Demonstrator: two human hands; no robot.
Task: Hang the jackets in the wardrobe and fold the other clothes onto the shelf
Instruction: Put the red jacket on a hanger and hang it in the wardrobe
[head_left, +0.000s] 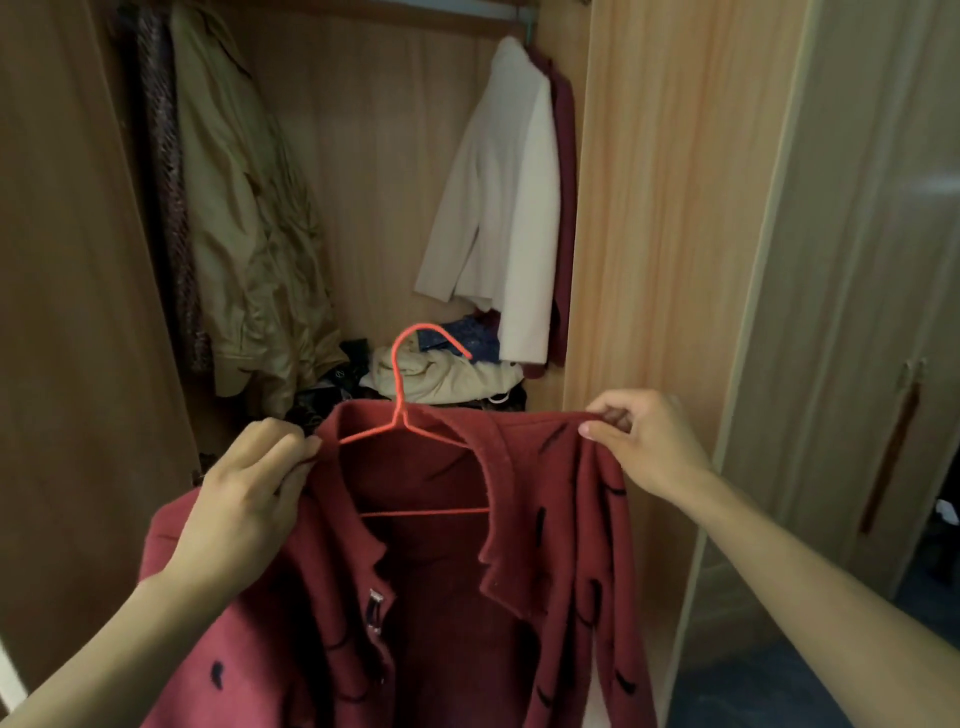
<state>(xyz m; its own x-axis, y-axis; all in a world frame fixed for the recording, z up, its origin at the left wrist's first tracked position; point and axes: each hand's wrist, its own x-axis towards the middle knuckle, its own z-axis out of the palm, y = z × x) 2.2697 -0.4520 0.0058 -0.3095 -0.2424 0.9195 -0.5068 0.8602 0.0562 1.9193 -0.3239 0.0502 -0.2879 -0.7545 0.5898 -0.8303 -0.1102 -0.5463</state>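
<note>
Head: red jacket (545, 545) black-flecked, collar open; on red hanger (410, 415)

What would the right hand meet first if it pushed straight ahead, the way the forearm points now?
Probably the pile of loose clothes on the wardrobe floor, or the white jacket hanging above it. Depth is unclear. The right hand pinches the red jacket.
</note>
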